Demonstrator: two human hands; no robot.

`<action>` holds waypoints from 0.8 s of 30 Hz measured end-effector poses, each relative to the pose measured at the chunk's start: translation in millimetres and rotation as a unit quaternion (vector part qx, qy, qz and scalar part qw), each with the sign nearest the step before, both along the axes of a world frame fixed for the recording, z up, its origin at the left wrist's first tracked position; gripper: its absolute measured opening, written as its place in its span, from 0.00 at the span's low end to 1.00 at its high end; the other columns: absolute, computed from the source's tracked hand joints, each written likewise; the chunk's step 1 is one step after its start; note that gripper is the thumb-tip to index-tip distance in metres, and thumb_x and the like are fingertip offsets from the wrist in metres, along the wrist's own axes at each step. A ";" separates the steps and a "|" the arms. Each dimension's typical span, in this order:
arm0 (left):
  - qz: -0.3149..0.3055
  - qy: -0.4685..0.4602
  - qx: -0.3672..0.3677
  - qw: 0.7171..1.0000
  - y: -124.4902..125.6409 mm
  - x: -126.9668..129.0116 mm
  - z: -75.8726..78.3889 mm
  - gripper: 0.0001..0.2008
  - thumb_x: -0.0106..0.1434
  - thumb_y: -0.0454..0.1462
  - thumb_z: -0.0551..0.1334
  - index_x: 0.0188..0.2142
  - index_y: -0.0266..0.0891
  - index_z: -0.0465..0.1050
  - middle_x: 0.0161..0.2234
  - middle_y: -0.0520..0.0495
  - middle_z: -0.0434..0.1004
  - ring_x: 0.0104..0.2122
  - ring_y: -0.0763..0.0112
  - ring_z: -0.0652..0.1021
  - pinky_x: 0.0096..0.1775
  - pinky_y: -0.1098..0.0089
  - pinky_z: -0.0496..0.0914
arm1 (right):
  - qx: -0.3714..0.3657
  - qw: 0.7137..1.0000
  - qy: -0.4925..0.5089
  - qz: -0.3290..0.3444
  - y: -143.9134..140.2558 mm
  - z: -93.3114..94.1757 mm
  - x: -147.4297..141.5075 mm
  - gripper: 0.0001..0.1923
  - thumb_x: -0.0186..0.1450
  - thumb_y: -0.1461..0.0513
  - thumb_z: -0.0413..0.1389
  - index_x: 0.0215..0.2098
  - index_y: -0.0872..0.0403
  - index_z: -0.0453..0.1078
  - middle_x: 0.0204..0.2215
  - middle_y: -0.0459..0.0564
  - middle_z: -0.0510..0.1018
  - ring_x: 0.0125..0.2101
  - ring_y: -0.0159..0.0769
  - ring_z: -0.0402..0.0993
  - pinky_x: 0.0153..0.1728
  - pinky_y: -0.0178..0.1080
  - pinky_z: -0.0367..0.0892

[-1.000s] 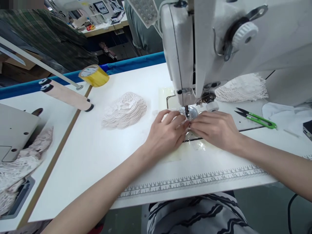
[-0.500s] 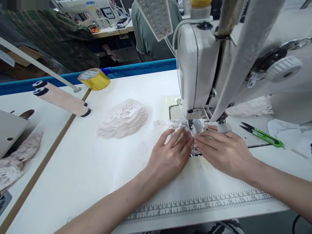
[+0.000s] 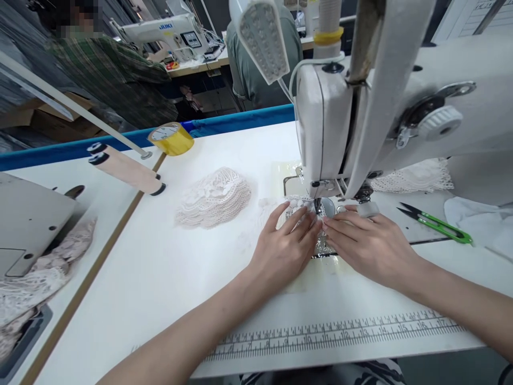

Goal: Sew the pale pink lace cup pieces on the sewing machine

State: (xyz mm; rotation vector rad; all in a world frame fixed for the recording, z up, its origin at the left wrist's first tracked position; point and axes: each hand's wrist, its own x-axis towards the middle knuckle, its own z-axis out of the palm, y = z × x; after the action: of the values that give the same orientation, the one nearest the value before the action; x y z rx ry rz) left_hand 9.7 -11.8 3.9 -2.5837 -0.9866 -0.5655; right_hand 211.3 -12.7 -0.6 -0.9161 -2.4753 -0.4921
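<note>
My left hand (image 3: 286, 243) is palm down, its thumb and index pressed together on a small white lace piece (image 3: 294, 205) by the presser foot (image 3: 318, 205) of the sewing machine (image 3: 326, 117). Its outer fingers rest a little apart on the lace. From the other side, my right hand (image 3: 366, 243) reaches in, its fingertips closed on the lace edge just right of the foot. The fingers cover most of the piece, and its part under the foot is hidden. Left of my hands lies a stack of scalloped lace pieces (image 3: 216, 198).
Green-handled thread snips (image 3: 438, 223) and white cloth (image 3: 479, 219) lie at the right. More lace (image 3: 412, 175) sits behind the machine. At the left are a yellow tape roll (image 3: 176, 140) and pink thread spools (image 3: 126, 171). A ruler (image 3: 320, 338) runs along the front edge. Two people sit beyond.
My view has shifted, so the table's left side shows further in. Both hands stay on the lace at the presser foot, with little visible movement.
</note>
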 end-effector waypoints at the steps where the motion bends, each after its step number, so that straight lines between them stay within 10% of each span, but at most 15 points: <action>1: 0.001 -0.004 0.002 1.000 1.4 0.2 -0.3 0.13 0.66 0.34 0.56 0.49 0.38 0.73 0.47 0.45 0.78 0.52 0.64 0.73 0.57 0.55 0.61 | 0.001 1.000 0.000 -0.004 0.6 0.1 -0.4 0.11 0.68 0.65 0.51 0.41 0.59 0.75 0.39 0.49 0.80 0.37 0.35 0.74 0.47 0.41 0.63; 24: 0.013 -0.013 -0.005 1.000 -11.2 0.0 4.2 0.12 0.66 0.34 0.57 0.46 0.37 0.74 0.44 0.47 0.79 0.50 0.63 0.74 0.55 0.56 0.61 | 0.012 1.000 0.006 0.003 6.9 -1.9 1.0 0.15 0.61 0.73 0.51 0.42 0.59 0.75 0.36 0.51 0.81 0.35 0.36 0.75 0.45 0.42 0.64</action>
State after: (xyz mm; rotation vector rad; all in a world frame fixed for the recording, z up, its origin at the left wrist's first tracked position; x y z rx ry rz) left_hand 9.7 -23.0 8.1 -2.5743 -1.0335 -0.5902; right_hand 212.3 -5.8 -2.5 -0.8990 -2.4543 -0.5118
